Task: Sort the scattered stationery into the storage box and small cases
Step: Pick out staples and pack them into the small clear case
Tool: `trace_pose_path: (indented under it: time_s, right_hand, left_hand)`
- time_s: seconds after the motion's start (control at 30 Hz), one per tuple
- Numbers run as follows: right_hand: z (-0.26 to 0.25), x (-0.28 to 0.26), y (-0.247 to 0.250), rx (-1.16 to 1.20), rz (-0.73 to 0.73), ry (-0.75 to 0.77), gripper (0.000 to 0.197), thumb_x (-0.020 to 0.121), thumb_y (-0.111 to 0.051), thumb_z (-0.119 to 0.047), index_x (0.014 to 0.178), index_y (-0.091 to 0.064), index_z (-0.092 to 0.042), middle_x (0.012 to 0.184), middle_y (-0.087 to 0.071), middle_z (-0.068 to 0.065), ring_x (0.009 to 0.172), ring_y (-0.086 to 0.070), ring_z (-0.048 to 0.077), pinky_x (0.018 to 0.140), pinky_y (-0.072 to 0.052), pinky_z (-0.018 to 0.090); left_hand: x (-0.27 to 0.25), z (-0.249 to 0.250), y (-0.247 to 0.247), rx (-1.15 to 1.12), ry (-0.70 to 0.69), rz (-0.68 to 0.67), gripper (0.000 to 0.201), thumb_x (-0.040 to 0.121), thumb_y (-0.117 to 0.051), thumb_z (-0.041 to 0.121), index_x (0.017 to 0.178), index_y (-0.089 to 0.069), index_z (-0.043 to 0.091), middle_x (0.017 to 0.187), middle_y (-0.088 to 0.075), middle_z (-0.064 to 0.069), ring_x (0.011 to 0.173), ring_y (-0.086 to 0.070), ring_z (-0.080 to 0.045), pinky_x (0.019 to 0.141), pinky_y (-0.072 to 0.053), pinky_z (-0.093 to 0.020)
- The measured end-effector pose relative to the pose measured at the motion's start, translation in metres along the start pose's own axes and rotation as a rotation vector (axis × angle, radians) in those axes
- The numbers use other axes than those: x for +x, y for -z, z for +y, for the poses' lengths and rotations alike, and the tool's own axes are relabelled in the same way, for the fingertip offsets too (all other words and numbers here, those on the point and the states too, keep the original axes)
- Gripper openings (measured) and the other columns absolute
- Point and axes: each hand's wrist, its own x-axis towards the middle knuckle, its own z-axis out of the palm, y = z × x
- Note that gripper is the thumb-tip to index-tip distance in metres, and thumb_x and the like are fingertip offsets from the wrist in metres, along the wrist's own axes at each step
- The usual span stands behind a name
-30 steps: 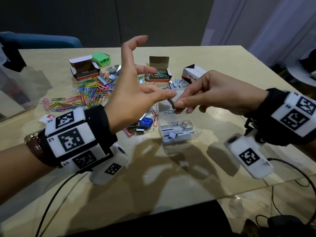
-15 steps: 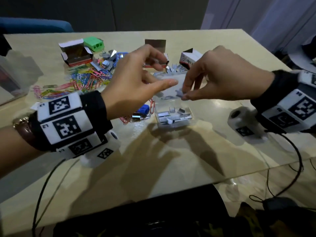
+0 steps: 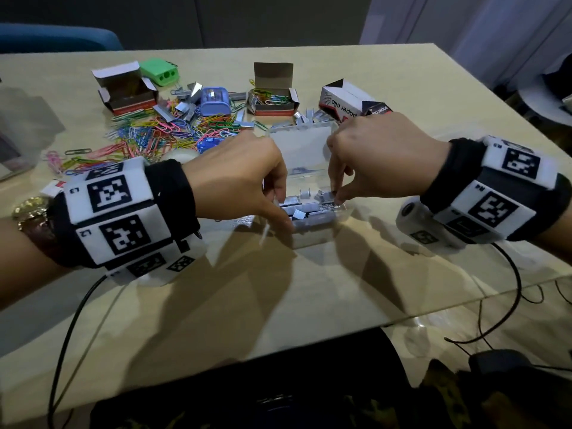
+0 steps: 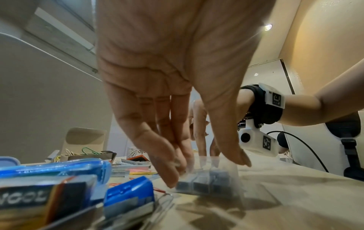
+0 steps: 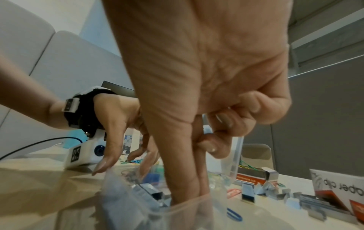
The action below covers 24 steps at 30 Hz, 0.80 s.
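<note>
A small clear case [image 3: 315, 226] stands mid-table with its lid [image 3: 301, 144] upright and grey staple strips [image 3: 309, 209] inside. My left hand [image 3: 283, 209] is at the case's left end, with straight fingers against that end and the thumb along the front edge. In the left wrist view the left hand [image 4: 208, 173] touches the case [image 4: 208, 183]. My right hand [image 3: 336, 198] reaches in from the right, thumb and forefinger pinching a staple strip among the others. In the right wrist view the right hand [image 5: 189, 197] dips behind the case wall [image 5: 189, 208], which hides its tips.
Coloured paper clips [image 3: 148, 131] and loose staples [image 3: 306, 114] are scattered behind the case. Also there are an open red-and-white box [image 3: 125, 91], a green sharpener [image 3: 159, 71], a blue sharpener [image 3: 214, 102], a box holding clips [image 3: 272, 100] and a tipped paper clip box [image 3: 346, 100]. A clear storage box [image 3: 12, 144] stands far left.
Both hands came down from above the case. The right hand carried its staple strip into the case. The left hand, raised and spread before, now rests at the case's left end.
</note>
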Motion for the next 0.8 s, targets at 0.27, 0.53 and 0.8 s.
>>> trace_pose_path:
  time_s: [0.27,0.53,0.8]
  right_hand:
    - [-0.0055,0.0028,0.0047,-0.026,-0.076,0.012,0.018,0.075,-0.078,-0.045,0.087,-0.074,-0.032,0.074,-0.055,-0.011,0.072,-0.046,0.015,0.061,-0.038,0.026]
    - [-0.0061,0.0031,0.0083,0.012,-0.064,0.030,0.010,0.077,-0.079,-0.038,0.085,-0.073,-0.039,0.067,-0.051,-0.012,0.071,-0.043,0.013,0.055,-0.035,0.025]
    - [-0.0054,0.0018,0.0040,0.120,-0.083,0.064,0.004,0.082,-0.074,-0.036,0.085,-0.075,-0.039,0.064,-0.050,-0.016,0.068,-0.045,0.009,0.055,-0.035,0.025]
  left_hand:
    - [0.0043,-0.0020,-0.0018,-0.018,-0.008,-0.006,0.037,0.059,-0.082,0.053,0.067,-0.070,0.020,0.061,-0.066,0.007,0.058,-0.062,-0.003,0.057,-0.047,-0.021]
    - [0.0033,-0.0027,-0.0010,-0.045,-0.020,-0.011,0.034,0.060,-0.082,0.050,0.068,-0.070,0.019,0.060,-0.066,0.007,0.056,-0.061,-0.003,0.052,-0.043,-0.013]
    - [0.0034,-0.0029,0.0002,-0.051,-0.009,-0.026,0.037,0.059,-0.083,0.051,0.070,-0.073,0.018,0.063,-0.067,0.006,0.059,-0.064,-0.007,0.064,-0.052,-0.028]
